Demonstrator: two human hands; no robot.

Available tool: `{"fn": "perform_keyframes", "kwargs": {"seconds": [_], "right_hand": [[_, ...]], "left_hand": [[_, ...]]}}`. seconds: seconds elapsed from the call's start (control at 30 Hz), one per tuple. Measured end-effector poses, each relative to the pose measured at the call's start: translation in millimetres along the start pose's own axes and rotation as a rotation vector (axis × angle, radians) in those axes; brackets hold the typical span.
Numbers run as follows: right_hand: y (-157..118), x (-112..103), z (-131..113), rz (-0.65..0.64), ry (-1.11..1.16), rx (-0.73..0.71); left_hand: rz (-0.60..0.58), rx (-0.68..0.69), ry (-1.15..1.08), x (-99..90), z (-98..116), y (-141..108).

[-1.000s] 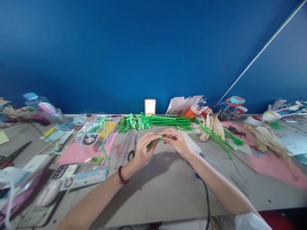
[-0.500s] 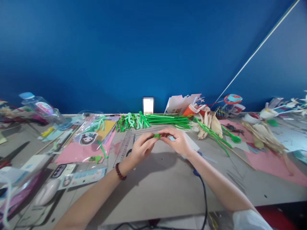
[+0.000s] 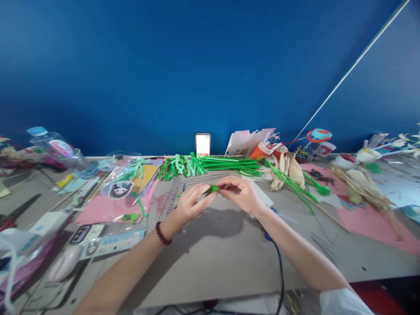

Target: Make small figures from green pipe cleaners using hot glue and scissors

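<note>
Between my two hands is a small coiled green pipe cleaner (image 3: 214,188), held just above the table (image 3: 210,253). My left hand (image 3: 192,202) pinches it from the left, and a short green end shows past the fingers on that side. My right hand (image 3: 239,192) grips it from the right between thumb and fingers. Behind the hands lie a bundle of straight green pipe cleaners (image 3: 229,164) and a pile of twisted green pipe cleaner pieces (image 3: 180,165). A clear ruler (image 3: 170,199) lies left of my left hand.
A phone (image 3: 203,145) stands against the blue wall. On the left are a plastic bottle (image 3: 59,146), pink paper (image 3: 101,208) and a white mouse (image 3: 65,262). Dried husks (image 3: 288,170) and an orange cup (image 3: 260,151) stand at right. A dark cable (image 3: 280,267) hangs over the front edge.
My left hand has shifted slightly left and its fingers have straightened. The green coil has moved a little left, and a green end now shows beyond the left fingers. My right hand stays nearly in place.
</note>
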State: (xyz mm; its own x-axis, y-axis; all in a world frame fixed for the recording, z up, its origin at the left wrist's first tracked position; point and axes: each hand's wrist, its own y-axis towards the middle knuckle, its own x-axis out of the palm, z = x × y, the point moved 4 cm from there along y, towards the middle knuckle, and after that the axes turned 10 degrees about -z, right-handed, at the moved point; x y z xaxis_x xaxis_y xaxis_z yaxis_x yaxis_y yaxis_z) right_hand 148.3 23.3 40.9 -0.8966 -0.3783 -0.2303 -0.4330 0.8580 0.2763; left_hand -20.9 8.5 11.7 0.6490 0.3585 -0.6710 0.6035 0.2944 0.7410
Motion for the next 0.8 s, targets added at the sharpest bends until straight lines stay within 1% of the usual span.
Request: {"fn": "perform_keyframes", "kwargs": {"seconds": [0.17,0.23,0.33,0.4,0.6,0.8], "right_hand": [[0.8,-0.2,3.2,-0.043,0.233,0.118],[1.9,-0.8,4.8,-0.050,0.272,0.148],[3.5,-2.1,7.1,-0.064,0.251,0.178],[3.9,-3.4,7.6,-0.073,0.205,0.181],[3.5,-4.9,3.8,-0.099,0.044,0.113],[4.3,-2.0,2.8,-0.122,0.072,0.098]], "left_hand": [[-0.029,0.012,0.018,-2.8,2.6,1.6],[-0.043,0.039,0.036,-2.6,4.8,2.7],[-0.035,0.093,0.075,-2.6,8.4,4.6],[-0.027,0.103,0.093,-2.9,9.6,5.9],[-0.025,0.114,0.090,-5.1,11.8,8.9],[0.017,0.106,0.042,-5.2,11.1,9.4]]}}
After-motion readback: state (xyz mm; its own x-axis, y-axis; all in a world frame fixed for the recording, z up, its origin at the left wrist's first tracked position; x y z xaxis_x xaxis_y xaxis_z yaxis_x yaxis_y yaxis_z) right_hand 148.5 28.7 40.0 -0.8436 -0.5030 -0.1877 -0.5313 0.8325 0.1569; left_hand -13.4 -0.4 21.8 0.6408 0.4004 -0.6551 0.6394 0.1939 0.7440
